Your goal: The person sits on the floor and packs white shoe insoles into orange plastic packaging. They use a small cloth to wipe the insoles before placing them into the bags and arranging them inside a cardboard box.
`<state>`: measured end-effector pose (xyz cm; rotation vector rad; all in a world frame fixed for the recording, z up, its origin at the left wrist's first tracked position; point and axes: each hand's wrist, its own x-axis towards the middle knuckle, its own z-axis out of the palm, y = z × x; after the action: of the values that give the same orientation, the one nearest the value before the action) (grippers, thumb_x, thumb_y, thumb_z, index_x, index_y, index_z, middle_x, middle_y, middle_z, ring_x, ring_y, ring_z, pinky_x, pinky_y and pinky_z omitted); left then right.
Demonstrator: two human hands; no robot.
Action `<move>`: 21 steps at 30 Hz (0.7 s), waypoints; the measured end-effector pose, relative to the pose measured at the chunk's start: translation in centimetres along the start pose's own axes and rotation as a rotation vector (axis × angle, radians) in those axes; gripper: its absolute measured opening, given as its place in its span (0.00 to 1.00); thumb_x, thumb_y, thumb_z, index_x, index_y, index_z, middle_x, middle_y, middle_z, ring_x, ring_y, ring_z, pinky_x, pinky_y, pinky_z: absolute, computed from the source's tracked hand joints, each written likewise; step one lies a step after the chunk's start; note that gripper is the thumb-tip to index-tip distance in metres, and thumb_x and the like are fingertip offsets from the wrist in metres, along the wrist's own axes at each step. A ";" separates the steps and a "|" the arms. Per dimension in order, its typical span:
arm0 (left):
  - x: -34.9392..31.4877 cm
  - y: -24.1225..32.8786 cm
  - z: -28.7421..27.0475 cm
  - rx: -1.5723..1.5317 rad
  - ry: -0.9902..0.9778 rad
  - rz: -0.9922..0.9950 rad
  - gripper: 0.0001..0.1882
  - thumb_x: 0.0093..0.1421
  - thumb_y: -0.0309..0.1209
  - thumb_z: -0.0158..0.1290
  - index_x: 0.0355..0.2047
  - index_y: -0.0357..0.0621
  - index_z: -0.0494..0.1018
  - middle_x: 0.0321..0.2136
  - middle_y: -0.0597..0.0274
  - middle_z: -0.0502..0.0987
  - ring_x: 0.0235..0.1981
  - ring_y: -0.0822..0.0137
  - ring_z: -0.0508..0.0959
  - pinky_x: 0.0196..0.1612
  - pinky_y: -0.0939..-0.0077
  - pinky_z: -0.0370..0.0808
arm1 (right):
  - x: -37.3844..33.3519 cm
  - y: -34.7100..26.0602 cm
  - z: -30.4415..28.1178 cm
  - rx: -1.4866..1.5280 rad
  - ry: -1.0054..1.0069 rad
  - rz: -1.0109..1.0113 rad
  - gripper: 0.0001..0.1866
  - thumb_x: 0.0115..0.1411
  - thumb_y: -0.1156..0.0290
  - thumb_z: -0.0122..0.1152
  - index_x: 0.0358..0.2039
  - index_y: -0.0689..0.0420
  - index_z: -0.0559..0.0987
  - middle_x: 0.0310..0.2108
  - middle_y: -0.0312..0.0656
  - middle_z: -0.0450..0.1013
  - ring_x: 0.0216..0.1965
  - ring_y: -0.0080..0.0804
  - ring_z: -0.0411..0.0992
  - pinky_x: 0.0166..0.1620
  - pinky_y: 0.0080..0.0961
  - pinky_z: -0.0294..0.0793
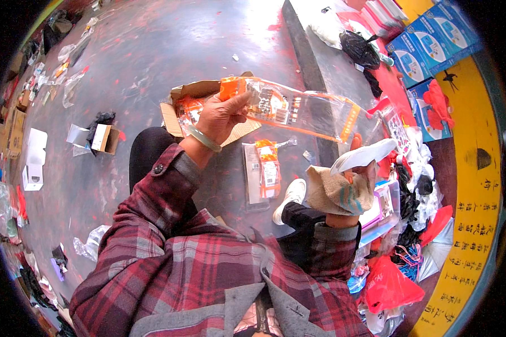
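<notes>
My left hand (224, 117), with a pale bangle at the wrist, pinches one end of a clear plastic bag (298, 109) with orange printed ends. The bag stretches across toward my right hand (370, 171), whose fingertips are close to its other end; whether they grip it I cannot tell. My right hand is closed around a folded tan cloth (337, 191) with a bluish stripe and a flat white piece (365, 155) whose kind is unclear. Below the left hand an open cardboard box (171, 118) holds more orange packets.
On the floor lies an orange-and-white packet (270, 168) beside a brown card piece (253, 174). To the right are a clear plastic bin (391, 210), red bags (391, 286) and blue boxes (427, 48). A small open box (104, 139) and scattered wrappers are at left.
</notes>
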<state>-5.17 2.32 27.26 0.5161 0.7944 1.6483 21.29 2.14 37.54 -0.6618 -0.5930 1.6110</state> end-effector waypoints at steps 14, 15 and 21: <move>-0.4 2.0 1.7 1.339 0.328 0.960 0.31 0.50 0.43 0.61 0.50 0.40 0.66 0.50 0.55 0.67 0.57 0.56 0.62 0.57 0.61 0.59 | -0.6 0.5 -1.3 -0.098 0.016 -0.047 0.32 0.57 0.57 0.51 0.54 0.69 0.62 0.54 0.57 0.61 0.29 0.26 0.70 0.35 0.28 0.73; -0.6 2.4 2.1 1.307 0.285 1.067 0.32 0.46 0.42 0.63 0.49 0.43 0.67 0.51 0.54 0.67 0.59 0.53 0.58 0.59 0.58 0.55 | -0.7 0.6 -1.8 -0.116 -0.021 -0.004 0.31 0.57 0.57 0.52 0.53 0.69 0.63 0.54 0.58 0.61 0.29 0.26 0.70 0.35 0.27 0.73; -1.7 1.6 3.9 1.413 -0.168 0.897 0.36 0.42 0.39 0.64 0.51 0.45 0.65 0.51 0.55 0.68 0.59 0.53 0.59 0.59 0.62 0.57 | 1.2 1.3 -4.2 -0.237 -0.400 0.297 0.24 0.54 0.66 0.56 0.45 0.74 0.69 0.47 0.62 0.67 0.25 0.28 0.71 0.34 0.25 0.74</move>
<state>-3.07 1.40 31.17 2.2039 1.6946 1.4892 23.23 3.18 33.52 -0.6247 -1.0282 1.9904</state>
